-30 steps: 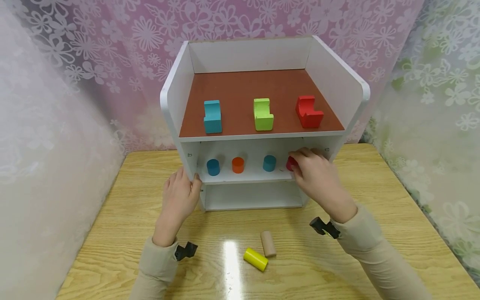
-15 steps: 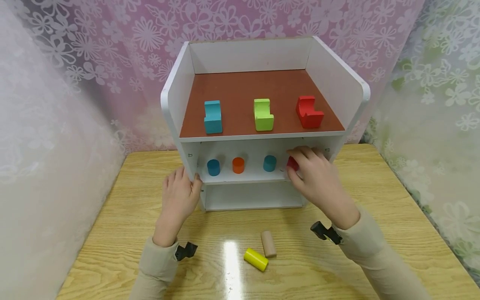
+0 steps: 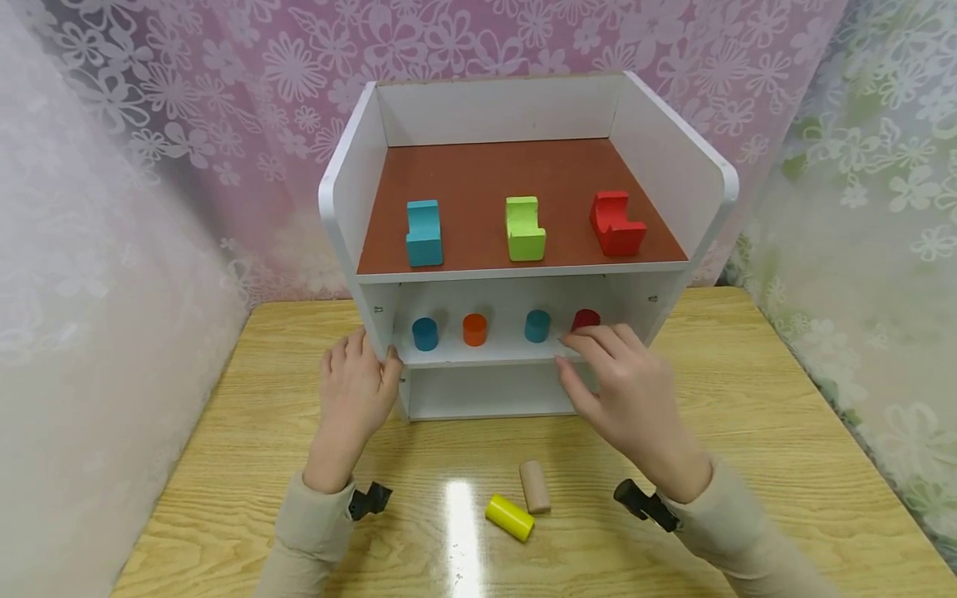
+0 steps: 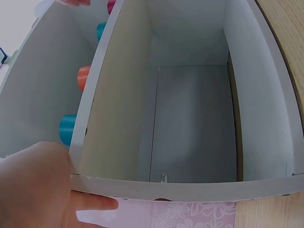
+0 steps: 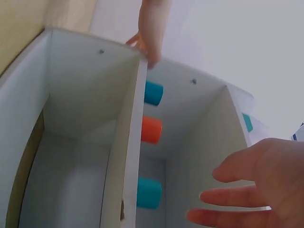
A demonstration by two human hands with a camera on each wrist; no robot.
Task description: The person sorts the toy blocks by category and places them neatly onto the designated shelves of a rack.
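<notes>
My left hand [image 3: 355, 392] holds the left side panel of a white shelf unit [image 3: 371, 178], its thumb at the front edge and its fingers along the outside. In the head view, my right hand [image 3: 630, 390] hovers in front of the middle shelf with nothing between its fingers. Just behind its fingertips a red cylinder [image 3: 586, 317] stands on that shelf, its lower part hidden by the hand. To its left, in a row, stand a teal cylinder [image 3: 537, 326], an orange cylinder [image 3: 474, 330] and a blue cylinder [image 3: 425, 334].
On the brown top shelf sit a blue notched block [image 3: 424, 234], a green notched block [image 3: 525, 229] and a red notched block [image 3: 616, 224]. A yellow cylinder [image 3: 510, 517] and a plain wooden cylinder [image 3: 534, 486] lie on the wooden table [image 3: 299, 415] before the unit.
My right hand has let go of the red cylinder and drawn back toward me, its fingers now apart from it. The left hand keeps its hold on the side panel.
</notes>
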